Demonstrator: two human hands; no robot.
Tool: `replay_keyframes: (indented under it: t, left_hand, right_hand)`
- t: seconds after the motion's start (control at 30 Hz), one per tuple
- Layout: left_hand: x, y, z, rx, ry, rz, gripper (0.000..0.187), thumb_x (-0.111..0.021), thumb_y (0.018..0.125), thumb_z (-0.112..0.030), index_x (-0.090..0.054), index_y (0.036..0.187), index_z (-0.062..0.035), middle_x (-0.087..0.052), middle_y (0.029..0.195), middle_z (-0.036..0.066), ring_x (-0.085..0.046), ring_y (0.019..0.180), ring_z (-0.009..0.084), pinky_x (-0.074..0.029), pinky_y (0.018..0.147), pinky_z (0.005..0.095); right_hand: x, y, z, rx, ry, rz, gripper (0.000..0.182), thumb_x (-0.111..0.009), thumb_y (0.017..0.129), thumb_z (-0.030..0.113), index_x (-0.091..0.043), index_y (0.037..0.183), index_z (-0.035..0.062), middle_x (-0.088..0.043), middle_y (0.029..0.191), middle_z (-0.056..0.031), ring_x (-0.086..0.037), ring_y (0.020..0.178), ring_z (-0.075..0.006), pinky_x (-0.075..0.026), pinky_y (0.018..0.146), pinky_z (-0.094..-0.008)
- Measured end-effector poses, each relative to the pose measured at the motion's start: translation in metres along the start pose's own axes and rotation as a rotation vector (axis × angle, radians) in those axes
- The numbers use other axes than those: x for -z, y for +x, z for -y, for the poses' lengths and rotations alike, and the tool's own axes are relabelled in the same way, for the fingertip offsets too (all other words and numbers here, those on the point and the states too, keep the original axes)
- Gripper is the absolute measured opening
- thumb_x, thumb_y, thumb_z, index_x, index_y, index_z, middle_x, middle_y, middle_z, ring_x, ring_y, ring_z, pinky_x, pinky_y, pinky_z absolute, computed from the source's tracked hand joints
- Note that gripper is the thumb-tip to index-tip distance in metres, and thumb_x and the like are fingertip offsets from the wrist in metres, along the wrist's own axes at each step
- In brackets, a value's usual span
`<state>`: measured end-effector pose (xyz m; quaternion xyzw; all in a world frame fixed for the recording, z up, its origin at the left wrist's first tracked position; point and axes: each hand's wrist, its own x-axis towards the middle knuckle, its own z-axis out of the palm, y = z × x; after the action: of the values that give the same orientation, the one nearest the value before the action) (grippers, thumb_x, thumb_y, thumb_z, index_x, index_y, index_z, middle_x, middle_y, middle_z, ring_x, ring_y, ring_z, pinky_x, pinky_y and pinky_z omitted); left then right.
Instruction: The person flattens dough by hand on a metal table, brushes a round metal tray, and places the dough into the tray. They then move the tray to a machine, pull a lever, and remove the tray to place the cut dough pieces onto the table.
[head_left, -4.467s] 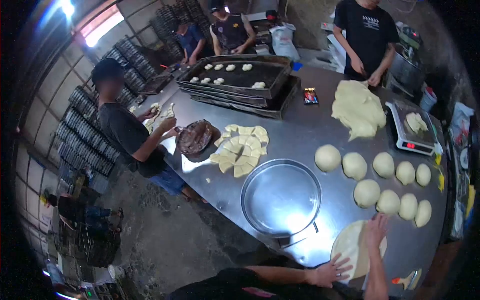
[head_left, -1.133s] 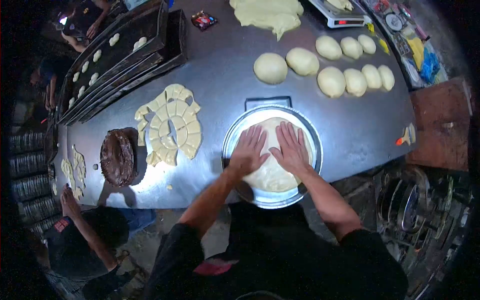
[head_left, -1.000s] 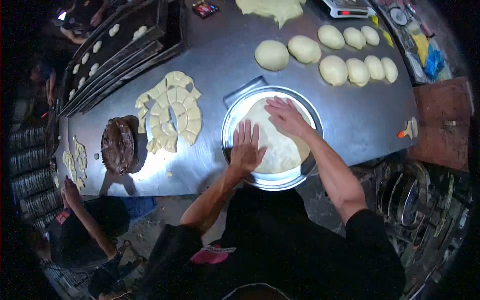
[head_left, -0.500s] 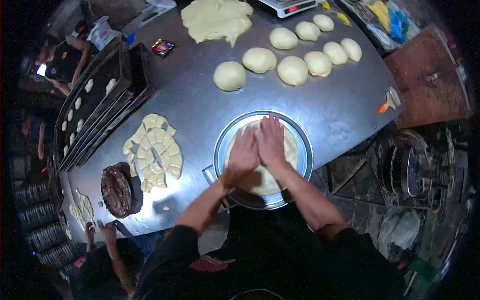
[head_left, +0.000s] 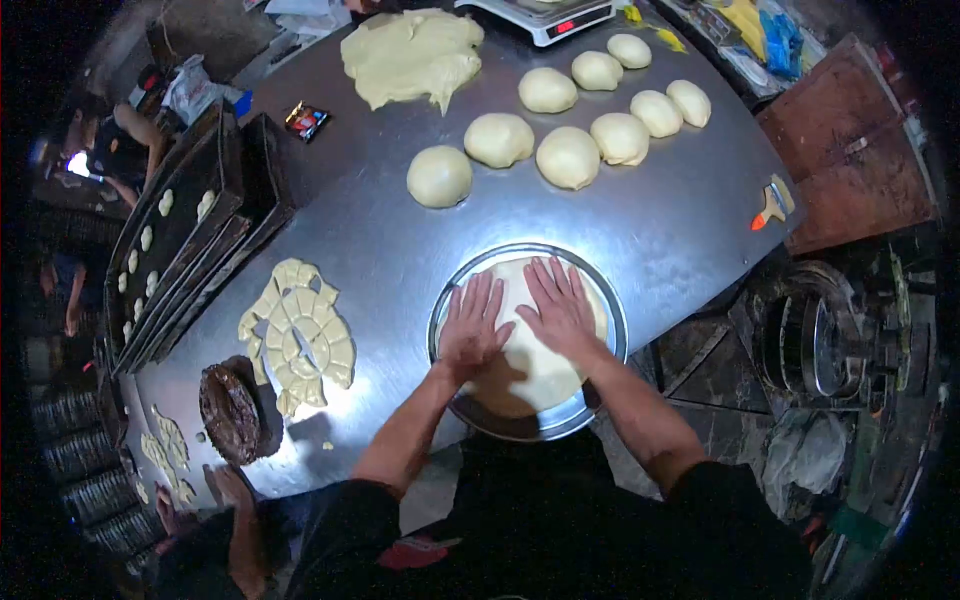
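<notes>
A round metal pan sits at the near edge of the steel table. A flat disc of pale dough lies inside it. My left hand presses flat on the dough's left part, fingers spread. My right hand presses flat on the upper middle, fingers apart. Neither hand holds anything.
Several dough balls sit beyond the pan, with a big dough mass and a scale farther back. Cut dough pieces, a dark chocolate-filled bowl and stacked baking trays lie left. Another person's hand works at lower left.
My hands, together at the pan's middle half a second ago, have spread apart over the dough. The view has shifted slightly, so the table sits a little lower in frame.
</notes>
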<state>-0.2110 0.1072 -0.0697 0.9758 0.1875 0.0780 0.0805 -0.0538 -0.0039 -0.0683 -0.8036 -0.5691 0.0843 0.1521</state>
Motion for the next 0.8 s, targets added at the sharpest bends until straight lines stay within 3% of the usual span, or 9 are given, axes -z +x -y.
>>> replay_keyframes:
  t: [0.13,0.2,0.27,0.3,0.4,0.5,0.53,0.67,0.8]
  left_hand:
    - [0.01,-0.042,-0.033,0.373,0.053,0.051,0.067,-0.048,0.091,-0.041,-0.035,0.139,0.0038,-0.03,0.147,0.025,-0.03,0.136,0.0382,-0.023,0.111,0.0514]
    - [0.022,-0.056,-0.035,0.456,0.057,0.285,0.066,-0.049,0.09,-0.04,-0.037,0.138,0.0036,-0.032,0.145,0.026,-0.03,0.136,0.039,-0.024,0.11,0.0518]
    - [0.016,-0.038,-0.013,0.035,0.063,-0.06,0.064,-0.049,0.09,-0.038,-0.039,0.137,0.0038,-0.034,0.144,0.025,-0.03,0.136,0.0379,-0.024,0.11,0.0523]
    - [0.017,-0.03,-0.002,-0.001,0.102,-0.009,0.061,-0.048,0.091,-0.037,-0.039,0.137,0.0032,-0.035,0.144,0.022,-0.029,0.137,0.0363,-0.023,0.111,0.0522]
    - [0.011,-0.059,-0.014,0.252,0.022,0.0,0.06,-0.047,0.092,-0.038,-0.04,0.137,0.0021,-0.035,0.145,0.02,-0.029,0.137,0.0347,-0.022,0.111,0.0519]
    - [0.034,-0.059,-0.031,0.381,0.029,0.111,0.059,-0.049,0.09,-0.036,-0.043,0.135,0.0016,-0.037,0.143,0.021,-0.028,0.137,0.036,-0.022,0.111,0.0526]
    - [0.043,-0.063,-0.046,0.461,-0.03,0.299,0.059,-0.051,0.089,-0.035,-0.044,0.134,0.0021,-0.038,0.143,0.022,-0.028,0.137,0.0368,-0.022,0.111,0.0528]
    - [0.016,-0.026,-0.016,0.017,-0.008,-0.033,0.071,-0.058,0.083,-0.04,-0.04,0.134,0.0071,-0.037,0.14,0.028,-0.033,0.134,0.0393,-0.023,0.112,0.0475]
    - [0.011,-0.029,-0.012,0.166,-0.036,-0.073,0.074,-0.06,0.084,-0.042,-0.038,0.134,0.0078,-0.033,0.142,0.031,-0.03,0.134,0.0429,-0.023,0.112,0.0494]
  right_hand:
    - [0.028,0.046,0.009,0.275,0.226,0.349,0.05,-0.037,0.097,0.035,-0.042,0.136,0.0033,-0.039,0.143,-0.0192,-0.027,0.138,-0.0344,-0.016,0.113,-0.0529]
    - [0.031,0.025,0.048,-0.278,0.763,0.1,0.048,-0.034,0.098,0.034,-0.045,0.132,0.0012,-0.042,0.14,-0.0206,-0.031,0.135,-0.0382,-0.019,0.111,-0.0542]
    - [0.01,0.013,0.07,0.004,0.181,-0.059,0.056,-0.044,0.094,0.033,-0.038,0.138,-0.002,-0.037,0.144,-0.0212,-0.027,0.136,-0.0405,-0.015,0.113,-0.0502]
    - [0.001,0.004,0.052,0.122,0.114,-0.05,0.057,-0.042,0.095,0.034,-0.036,0.139,-0.0015,-0.036,0.145,-0.0212,-0.026,0.137,-0.0402,-0.014,0.114,-0.0493]
    - [-0.011,0.005,0.023,0.234,0.067,0.022,0.059,-0.038,0.097,0.041,-0.039,0.138,-0.0006,-0.035,0.146,-0.0193,-0.018,0.142,-0.0316,-0.007,0.116,-0.046]
    - [0.035,0.035,0.027,-0.078,0.767,0.42,0.046,-0.037,0.097,0.035,-0.054,0.127,0.0043,-0.043,0.138,-0.0234,-0.033,0.135,-0.0299,-0.024,0.112,-0.0404]
    - [0.065,0.022,0.045,-0.028,0.528,0.378,0.047,-0.037,0.097,0.033,-0.051,0.129,0.0006,-0.046,0.134,-0.026,-0.039,0.13,-0.035,-0.03,0.108,-0.0407]
    - [-0.006,-0.009,0.04,0.128,0.253,0.034,0.055,-0.048,0.093,0.032,-0.042,0.133,-0.0051,-0.041,0.139,-0.0246,-0.033,0.133,-0.0388,-0.025,0.111,-0.0463]
    - [0.004,0.025,0.014,0.321,0.184,0.086,0.06,-0.051,0.092,0.033,-0.038,0.136,-0.0048,-0.032,0.146,-0.0236,-0.026,0.138,-0.0365,-0.018,0.114,-0.045]
